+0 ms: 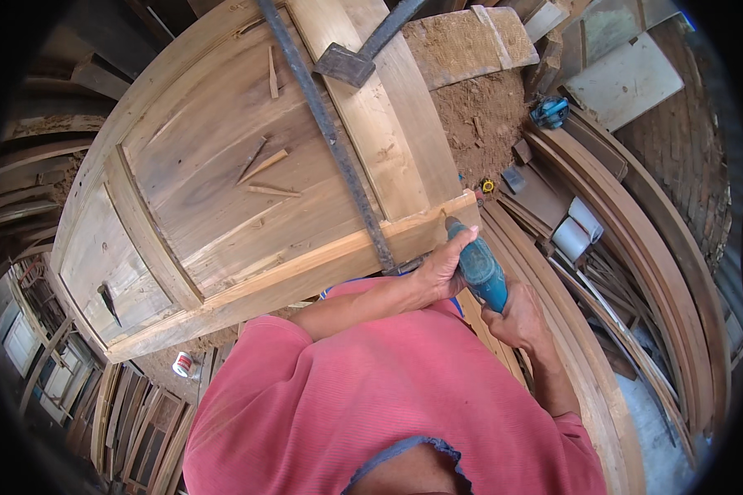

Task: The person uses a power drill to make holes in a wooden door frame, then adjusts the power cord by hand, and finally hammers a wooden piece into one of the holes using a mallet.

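Observation:
A teal power drill (480, 268) is held in both of my hands, its dark nose against or very near the edge of a large panelled wooden door (231, 157). My left hand (444, 266) is closed around the front of the drill body, with its thumb along the top. My right hand (518, 315) grips the rear of the drill; the handle itself is mostly hidden by the fingers. A dark metal bar clamp (326, 132) crosses the door, its end at the near edge left of my left hand.
Loose wood strips (267, 165) and a dark pointed tool (107, 304) lie on the door. Long boards (545, 289) are stacked at my right. A teal power tool (550, 111) and a yellow tape measure (488, 186) sit beyond. A white container (182, 363) stands at lower left.

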A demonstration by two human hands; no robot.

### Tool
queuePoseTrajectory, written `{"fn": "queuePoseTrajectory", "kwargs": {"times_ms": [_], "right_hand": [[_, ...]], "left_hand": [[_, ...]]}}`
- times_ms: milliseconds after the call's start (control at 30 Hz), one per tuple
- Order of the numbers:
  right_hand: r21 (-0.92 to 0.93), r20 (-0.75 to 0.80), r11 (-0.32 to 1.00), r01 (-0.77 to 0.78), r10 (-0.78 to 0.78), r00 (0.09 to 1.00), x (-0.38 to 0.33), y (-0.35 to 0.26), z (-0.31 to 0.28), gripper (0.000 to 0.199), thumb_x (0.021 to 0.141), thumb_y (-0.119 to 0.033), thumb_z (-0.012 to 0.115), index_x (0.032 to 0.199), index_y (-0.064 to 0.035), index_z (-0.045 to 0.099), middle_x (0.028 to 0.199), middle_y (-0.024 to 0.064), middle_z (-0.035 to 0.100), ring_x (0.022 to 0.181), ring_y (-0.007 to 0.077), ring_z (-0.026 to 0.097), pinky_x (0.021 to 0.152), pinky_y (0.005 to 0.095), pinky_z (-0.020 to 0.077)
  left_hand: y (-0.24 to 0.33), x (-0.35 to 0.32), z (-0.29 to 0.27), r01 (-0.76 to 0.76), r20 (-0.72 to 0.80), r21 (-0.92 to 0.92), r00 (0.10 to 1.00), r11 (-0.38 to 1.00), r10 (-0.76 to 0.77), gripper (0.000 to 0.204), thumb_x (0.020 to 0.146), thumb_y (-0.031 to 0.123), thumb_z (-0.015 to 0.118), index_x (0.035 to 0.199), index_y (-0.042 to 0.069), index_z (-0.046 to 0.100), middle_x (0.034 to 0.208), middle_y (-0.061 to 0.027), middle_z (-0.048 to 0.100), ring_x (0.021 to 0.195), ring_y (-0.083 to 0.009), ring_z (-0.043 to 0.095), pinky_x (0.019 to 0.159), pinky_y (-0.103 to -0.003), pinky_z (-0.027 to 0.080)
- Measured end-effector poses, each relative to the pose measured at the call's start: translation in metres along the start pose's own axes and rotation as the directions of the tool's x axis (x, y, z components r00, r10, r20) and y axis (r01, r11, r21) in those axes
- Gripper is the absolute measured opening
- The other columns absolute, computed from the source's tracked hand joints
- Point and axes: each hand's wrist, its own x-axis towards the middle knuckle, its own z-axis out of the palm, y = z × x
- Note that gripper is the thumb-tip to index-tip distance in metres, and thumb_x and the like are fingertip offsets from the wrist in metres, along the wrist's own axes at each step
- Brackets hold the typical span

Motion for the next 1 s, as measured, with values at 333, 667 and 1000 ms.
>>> {"fn": "queuePoseTrajectory", "kwargs": {"times_ms": [333, 667, 1000], "right_hand": [[0.137, 0.126, 0.987, -0.086, 0.068, 0.990, 0.015, 0.017, -0.010, 0.036, 0.072, -0.007, 0.067, 0.105, 0.0068, 0.064, 0.082, 0.0268, 0.069, 0.082, 0.0425, 0.070, 0.078, 0.0462, 0.0535], [0.235, 0.152, 0.968, -0.088, 0.052, 0.987, 0.025, 0.042, -0.018, 0.033, 0.072, -0.007, 0.068, 0.103, 0.0038, 0.065, 0.082, 0.0243, 0.070, 0.081, 0.0412, 0.071, 0.078, 0.0447, 0.0545], [0.143, 0.127, 0.990, -0.016, -0.002, 0.992, 0.033, 0.054, -0.012, 0.031, 0.069, -0.011, 0.073, 0.093, 0.0062, 0.061, 0.078, 0.0295, 0.067, 0.082, 0.0476, 0.068, 0.078, 0.0506, 0.0540]], "left_hand": [[-0.002, 0.009, 0.013, -0.010, -0.155, 0.034, 0.988, 0.999, 0.015, 0.028, 0.097, 0.036, 0.070, 0.104, 0.011, 0.058, 0.090, -0.0020, 0.062, 0.080, -0.0153, 0.064, 0.081, -0.038, 0.058], [-0.008, 0.019, 0.028, -0.028, -0.254, 0.090, 0.966, 0.995, 0.051, 0.025, 0.098, 0.033, 0.070, 0.100, 0.011, 0.059, 0.089, -0.0017, 0.062, 0.078, -0.0142, 0.064, 0.074, -0.039, 0.059], [-0.010, 0.022, 0.026, -0.039, -0.300, 0.034, 0.953, 0.999, 0.047, 0.020, 0.097, 0.027, 0.071, 0.098, 0.011, 0.059, 0.086, 0.0010, 0.061, 0.076, -0.0121, 0.063, 0.071, -0.036, 0.058]]}}
